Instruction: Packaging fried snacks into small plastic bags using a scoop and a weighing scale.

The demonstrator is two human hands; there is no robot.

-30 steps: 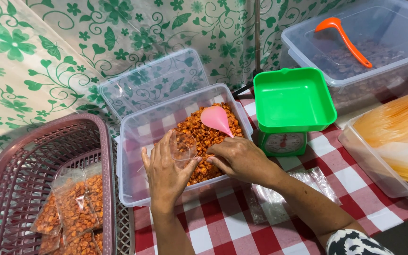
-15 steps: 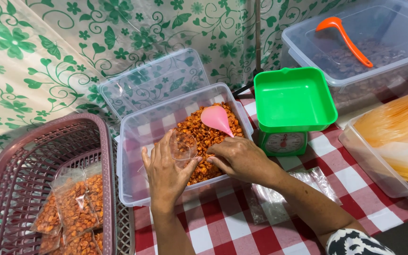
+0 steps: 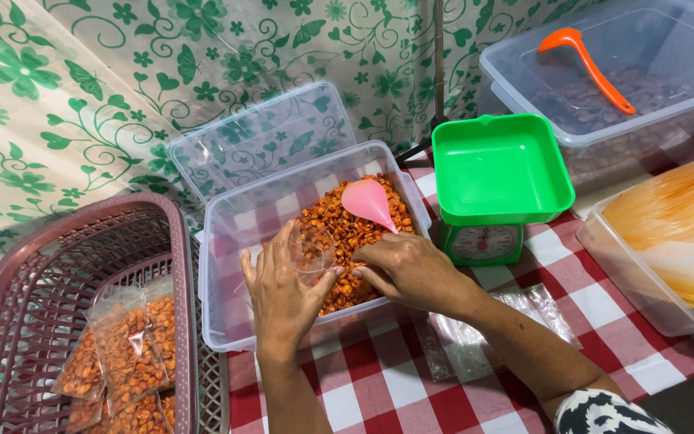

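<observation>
So your left hand [image 3: 283, 293] is inside the clear plastic tub [image 3: 226, 321], grip closed around a small clear plastic bag [image 3: 312, 245] that you're holding open over the orange fried snack [image 3: 347, 233]. Your right hand [image 3: 411, 269] sits just beside it, fingertips pinched down into the snack, though I can't tell whether they've actually got any of it. A pink scoop [image 3: 367, 202] lies on top of the pile at the far end of the tub. The tub's lid [image 3: 259, 145] leans behind it. Off to the left, a maroon basket [image 3: 58, 265] holds filled snack packets [image 3: 126, 354]. The green kitchen scale [image 3: 496, 173] stands right of the tub, and flat empty bags [image 3: 524, 309] lie on the checked tabletop [image 3: 604, 297] near your right forearm.
</observation>
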